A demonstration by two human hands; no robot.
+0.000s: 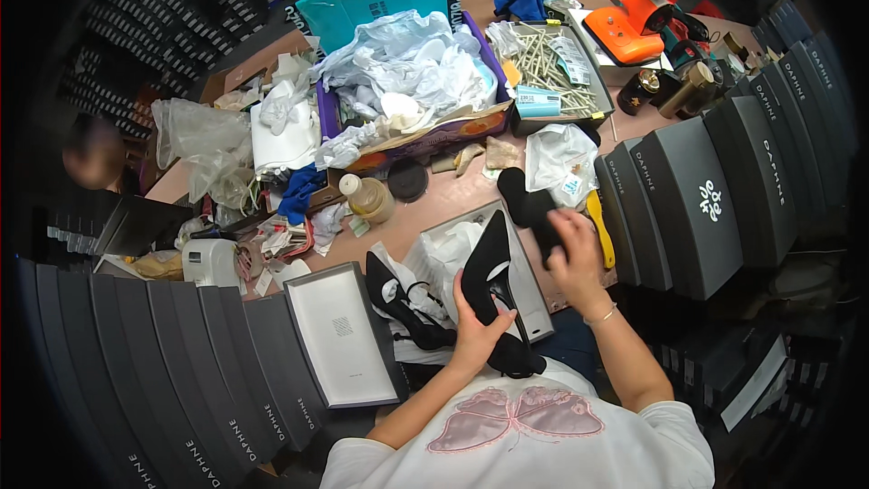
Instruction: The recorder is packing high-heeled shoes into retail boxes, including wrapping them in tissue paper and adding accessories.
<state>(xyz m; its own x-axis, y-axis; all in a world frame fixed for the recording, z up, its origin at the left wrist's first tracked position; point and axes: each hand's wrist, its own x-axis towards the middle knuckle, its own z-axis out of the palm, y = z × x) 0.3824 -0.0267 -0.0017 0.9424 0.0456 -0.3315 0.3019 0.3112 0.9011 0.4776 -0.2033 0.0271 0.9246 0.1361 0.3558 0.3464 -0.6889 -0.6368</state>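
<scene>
My left hand [482,330] is closed around a black pointed high-heeled shoe [489,263], its toe tilted up. The shoe's strap end hangs down toward my shirt. A second black heeled shoe [418,324], with white paper stuffed in it, lies to the left across an open shoebox [539,303] lined with white tissue [448,254]. My right hand [577,258] is over the box's right edge, beside a soft black item [523,201]. Its fingers are bent and smeared by motion, so any hold on that item cannot be made out.
A box lid [339,335] leans left of the shoes. Rows of grey shoeboxes stand at left [172,362] and right [688,199]. Behind are a bin of crumpled tissue [416,72], a box of thin sticks [561,68], a bottle [367,197] and a yellow-handled tool [600,228].
</scene>
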